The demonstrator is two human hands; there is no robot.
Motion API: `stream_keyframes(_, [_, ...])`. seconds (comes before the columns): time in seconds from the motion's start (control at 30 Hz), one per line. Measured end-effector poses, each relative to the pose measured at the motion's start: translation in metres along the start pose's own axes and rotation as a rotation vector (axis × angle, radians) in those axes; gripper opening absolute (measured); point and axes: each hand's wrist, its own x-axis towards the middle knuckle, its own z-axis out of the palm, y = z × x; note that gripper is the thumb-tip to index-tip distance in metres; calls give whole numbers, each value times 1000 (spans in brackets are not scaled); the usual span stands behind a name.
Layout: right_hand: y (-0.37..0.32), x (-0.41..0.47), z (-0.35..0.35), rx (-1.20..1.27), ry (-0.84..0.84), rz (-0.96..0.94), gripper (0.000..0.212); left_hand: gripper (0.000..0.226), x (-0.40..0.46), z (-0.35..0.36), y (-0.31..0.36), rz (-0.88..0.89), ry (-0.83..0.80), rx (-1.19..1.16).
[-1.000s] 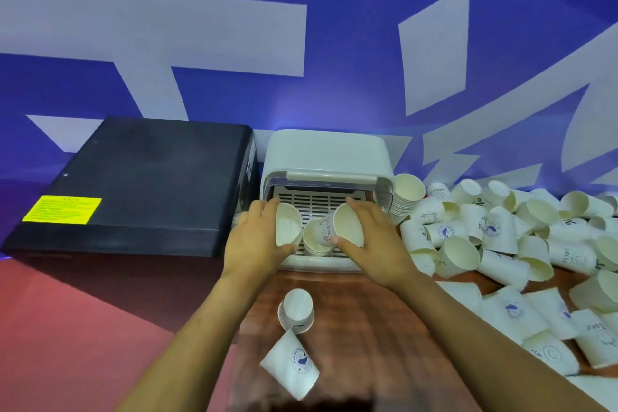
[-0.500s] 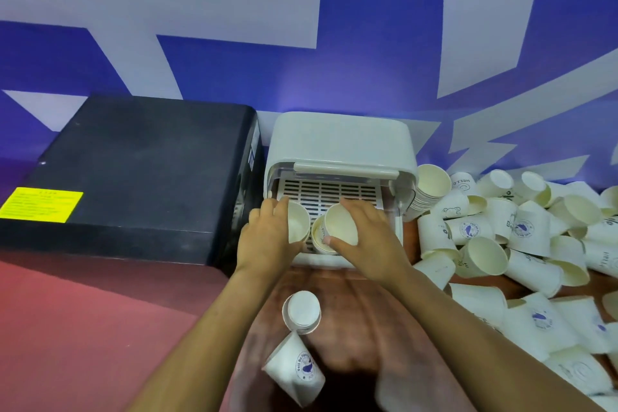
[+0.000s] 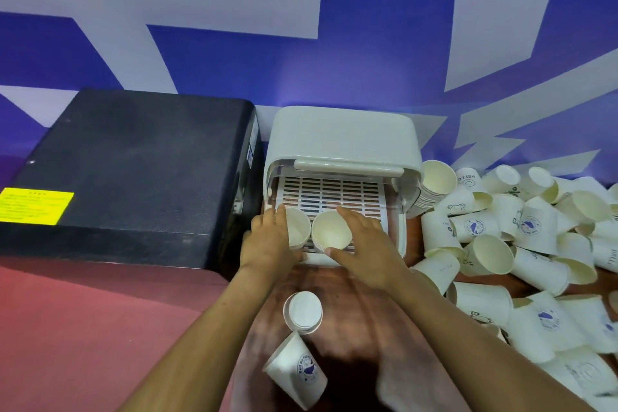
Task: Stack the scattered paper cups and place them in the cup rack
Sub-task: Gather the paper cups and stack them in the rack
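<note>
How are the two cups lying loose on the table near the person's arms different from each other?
The upside-down cup stands on its rim and shows only its plain white base; the tipped cup lies on its side nearer the camera and shows a blue round logo. The first stands square, the second lies slantwise. Both are white paper cups, and neither hand touches them.

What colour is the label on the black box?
Yellow label, on the black box; head view.
</note>
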Motion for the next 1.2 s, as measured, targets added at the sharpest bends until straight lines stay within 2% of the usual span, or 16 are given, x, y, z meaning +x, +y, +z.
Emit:
stream_keyframes(0.13, [4, -9, -6, 33, 16, -25, 76, 102, -17, -2, 1, 63, 77, -59])
stream_keyframes(0.3, [20, -49, -10, 52, 51, 20, 66, 87, -62, 7, 11, 202, 149, -199])
stream_keyframes(0.53, [36, -118, -12, -13, 82, 127, 58, 74, -92, 25, 45, 361, 100, -191])
stream_keyframes(0.67, [60, -152, -16, -15, 98, 226, 57, 72, -101, 37, 73, 436, 14, -175])
stream_keyframes(0.87, [115, -172, -37, -64, 99, 294, 58, 69, -101, 50, 122, 458, -9, -157])
stream_keyframes(1.2, [202, -163, -70, -122, 48, 222, 63, 70, -71, 91, 196, 334, -57, -131])
